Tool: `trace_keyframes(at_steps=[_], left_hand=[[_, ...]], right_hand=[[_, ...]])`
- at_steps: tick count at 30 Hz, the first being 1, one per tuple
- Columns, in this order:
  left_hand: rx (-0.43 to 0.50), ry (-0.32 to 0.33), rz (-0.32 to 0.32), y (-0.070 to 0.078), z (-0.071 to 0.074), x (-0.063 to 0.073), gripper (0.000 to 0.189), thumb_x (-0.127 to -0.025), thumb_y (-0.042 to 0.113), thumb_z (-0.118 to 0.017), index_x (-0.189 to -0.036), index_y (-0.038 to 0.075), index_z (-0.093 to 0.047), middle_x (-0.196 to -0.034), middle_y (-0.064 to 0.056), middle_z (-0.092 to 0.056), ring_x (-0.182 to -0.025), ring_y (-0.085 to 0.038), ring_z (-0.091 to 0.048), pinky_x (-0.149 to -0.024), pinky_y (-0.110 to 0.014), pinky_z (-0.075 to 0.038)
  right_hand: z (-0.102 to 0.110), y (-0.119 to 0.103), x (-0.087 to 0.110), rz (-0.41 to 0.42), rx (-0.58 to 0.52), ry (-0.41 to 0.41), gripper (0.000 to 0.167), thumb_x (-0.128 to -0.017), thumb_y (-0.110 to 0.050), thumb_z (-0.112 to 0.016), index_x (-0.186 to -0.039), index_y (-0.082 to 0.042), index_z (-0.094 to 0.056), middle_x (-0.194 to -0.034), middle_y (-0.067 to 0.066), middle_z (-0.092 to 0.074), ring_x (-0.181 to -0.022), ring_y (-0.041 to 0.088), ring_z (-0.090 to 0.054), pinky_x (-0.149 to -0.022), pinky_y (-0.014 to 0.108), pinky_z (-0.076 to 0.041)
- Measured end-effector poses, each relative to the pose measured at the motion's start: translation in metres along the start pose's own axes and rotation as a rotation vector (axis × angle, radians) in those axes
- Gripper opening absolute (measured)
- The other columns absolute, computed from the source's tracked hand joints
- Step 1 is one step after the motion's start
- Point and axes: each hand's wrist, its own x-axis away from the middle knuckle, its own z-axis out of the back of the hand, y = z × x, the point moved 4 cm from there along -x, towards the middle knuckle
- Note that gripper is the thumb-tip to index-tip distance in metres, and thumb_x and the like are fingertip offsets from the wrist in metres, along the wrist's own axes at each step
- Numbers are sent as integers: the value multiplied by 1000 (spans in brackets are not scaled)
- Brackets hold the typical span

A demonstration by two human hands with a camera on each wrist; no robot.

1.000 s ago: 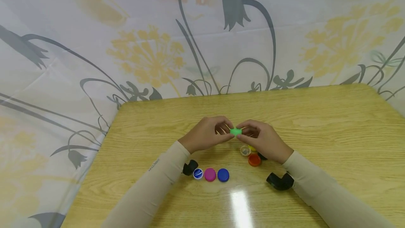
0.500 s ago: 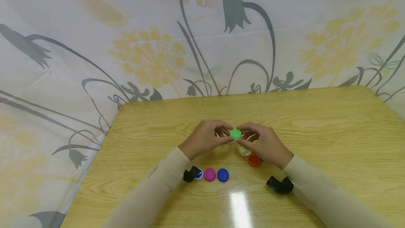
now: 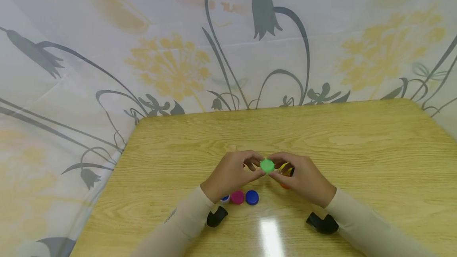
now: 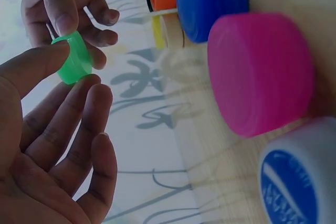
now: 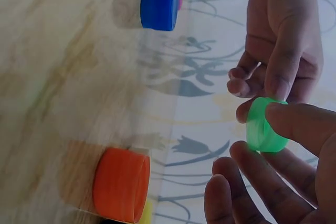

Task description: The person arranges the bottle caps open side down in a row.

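Two pale-sleeved forearms reach in from the near edge, the left sleeve (image 3: 178,225) and right sleeve (image 3: 371,222) each with a black curved piece beside the cuff. On the wood-grain table (image 3: 375,150), toward the near left, a row of caps runs from left to right: a printed white-and-blue cap (image 3: 225,199), a magenta cap (image 3: 237,197) and a blue cap (image 3: 252,197). Above the tabletop, a person's left hand (image 3: 233,171) and right hand (image 3: 306,175) meet at a bright green cap (image 3: 267,166), each pinching it between thumb and fingertip, the remaining fingers loosely bent. Partly hidden by the right hand are an orange cap (image 5: 118,184), a cream cap (image 4: 172,31) and something yellow (image 3: 287,167). At the far side hangs a pale cloth (image 3: 228,62) printed with grey bellflowers and yellow blooms.
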Motion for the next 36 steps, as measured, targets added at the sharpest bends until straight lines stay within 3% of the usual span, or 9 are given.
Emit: trace_keyframes(at_steps=[11, 16, 21, 25, 31, 36], left_hand=[[-53, -31, -65, 2, -11, 20, 23, -89, 27, -77, -110, 18, -73, -104, 9, -75, -87, -1, -66, -77, -18, -54], [-138, -55, -111, 5, -15, 22, 23, -87, 27, -79, -107, 16, -74, -100, 8, -76, -86, -2, -67, -75, -13, -51], [-280, -61, -161, 5, -19, 22, 24, -86, 32, -80, -104, 17, -74, -98, 9, -76, -87, -1, -68, -82, -18, -50], [-354, -74, -157, 3, -23, 23, 27, -84, 36, -81, -104, 19, -75, -98, 12, -76, -89, 1, -68, -86, -28, -48], [-417, -106, -157, 1, -28, 25, 26, -83, 38, -82, -103, 21, -77, -98, 13, -76, -89, 1, -68, -84, -31, -46], [-415, -123, -152, -3, -32, 26, 26, -83, 39, -82, -102, 23, -77, -98, 15, -76, -88, 2, -67, -84, -31, -43]], right_hand=[[-6, -7, 21, 82, -17, -46, 31, -88, -16, -77, -118, -13, -69, -109, -4, -73, -84, 3, -65, -72, 26, -57], [-7, -8, 29, 133, 41, -40, 34, -84, -9, -80, -116, -11, -70, -109, -3, -73, -87, 6, -65, -75, 27, -57], [-12, -4, 31, 103, 46, -104, 33, -84, -8, -79, -116, -11, -69, -111, -1, -73, -92, 6, -64, -78, 26, -56], [-16, -2, 32, 47, 27, -171, 31, -85, -9, -79, -114, -12, -68, -106, -4, -71, -85, 2, -60, -73, 23, -54], [-22, 1, 32, 31, -12, -250, 29, -85, -8, -78, -112, -13, -67, -100, -5, -68, -69, -4, -52, -60, 20, -50], [-25, 1, 34, 45, -6, -256, 28, -86, -9, -78, -111, -15, -67, -104, -4, -67, -67, -4, -51, -59, 19, -49]])
